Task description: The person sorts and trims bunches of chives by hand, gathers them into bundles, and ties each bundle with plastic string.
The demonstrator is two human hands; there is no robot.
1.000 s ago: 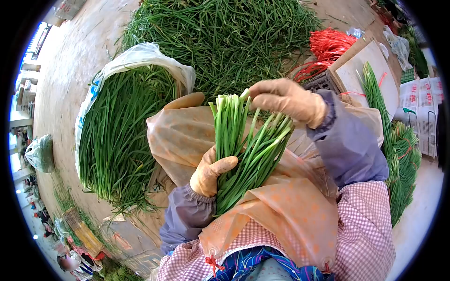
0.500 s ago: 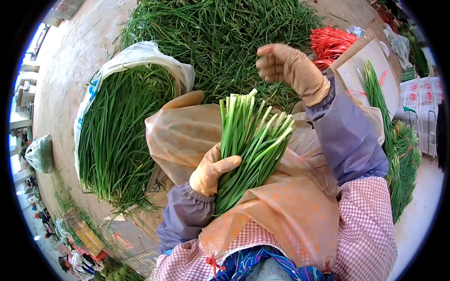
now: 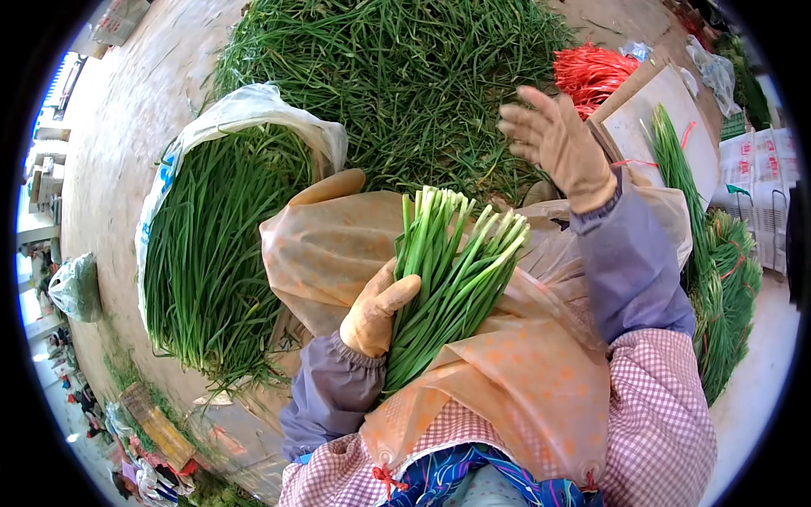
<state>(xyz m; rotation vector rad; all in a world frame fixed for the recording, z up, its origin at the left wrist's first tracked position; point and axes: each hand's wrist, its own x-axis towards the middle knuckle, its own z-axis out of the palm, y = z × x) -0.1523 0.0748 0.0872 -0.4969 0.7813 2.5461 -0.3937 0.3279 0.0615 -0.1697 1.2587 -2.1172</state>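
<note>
My left hand [image 3: 376,314], in a tan glove, is closed round a bunch of garlic chives [image 3: 448,287], its thumb lying across the stems. The pale cut ends point up and away from me, and the green leaves rest against the orange-spotted plastic apron [image 3: 498,363]. Out to the right, my gloved right hand [image 3: 557,144] is raised with fingers apart and nothing in them. It hovers near the loose heap of green leaves [image 3: 397,76] and the red plastic ties [image 3: 591,72], apart from the bunch.
To the left, a white plastic bag [image 3: 253,106] lies open, full of long chives [image 3: 220,262]. At the right, a tied bunch [image 3: 672,156] lies on a white board [image 3: 629,131], near stacked bundles [image 3: 726,304] and a white crate [image 3: 756,177]. A filled bag [image 3: 76,287] stands far left.
My right hand has moved right and slightly down, and its fingers have spread. The bunch in my left hand has its cut ends more level and sits slightly lower.
</note>
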